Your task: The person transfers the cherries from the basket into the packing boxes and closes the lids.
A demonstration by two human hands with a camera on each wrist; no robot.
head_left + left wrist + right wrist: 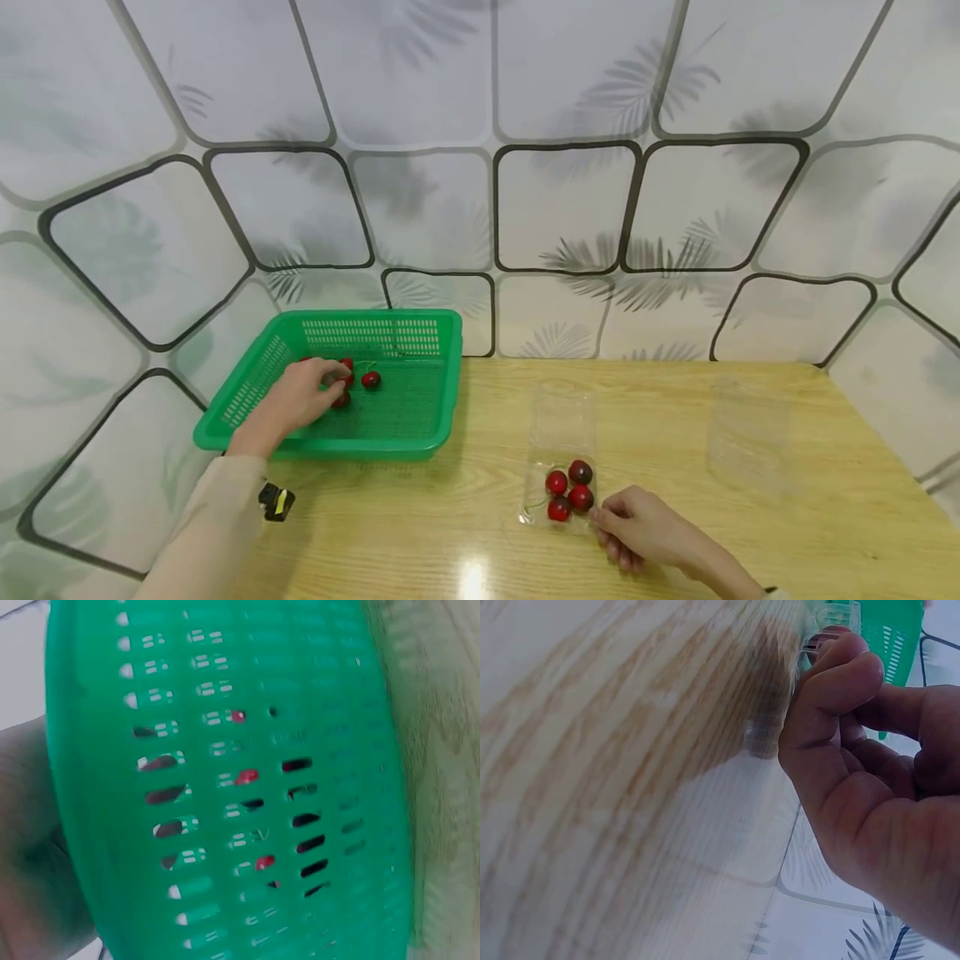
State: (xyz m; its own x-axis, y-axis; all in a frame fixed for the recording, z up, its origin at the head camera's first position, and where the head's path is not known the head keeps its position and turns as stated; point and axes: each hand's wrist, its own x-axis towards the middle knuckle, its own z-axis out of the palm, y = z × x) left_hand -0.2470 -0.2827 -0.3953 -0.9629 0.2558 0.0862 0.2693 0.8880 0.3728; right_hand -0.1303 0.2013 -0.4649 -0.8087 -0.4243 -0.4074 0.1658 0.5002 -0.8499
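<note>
Red cherry (337,382) | pinched in left hand (300,396) fingers | over green basket (420,425)

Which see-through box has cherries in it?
The clear box beside the right hand, holding four cherries. The other clear box, farther right on the table, looks empty.

left hand (303,393): reaching forward, fingers curled downward, sleeve covering the forearm
right hand (637,523): lying low near the body, fingers curled, thumb pressed against forefinger
</note>
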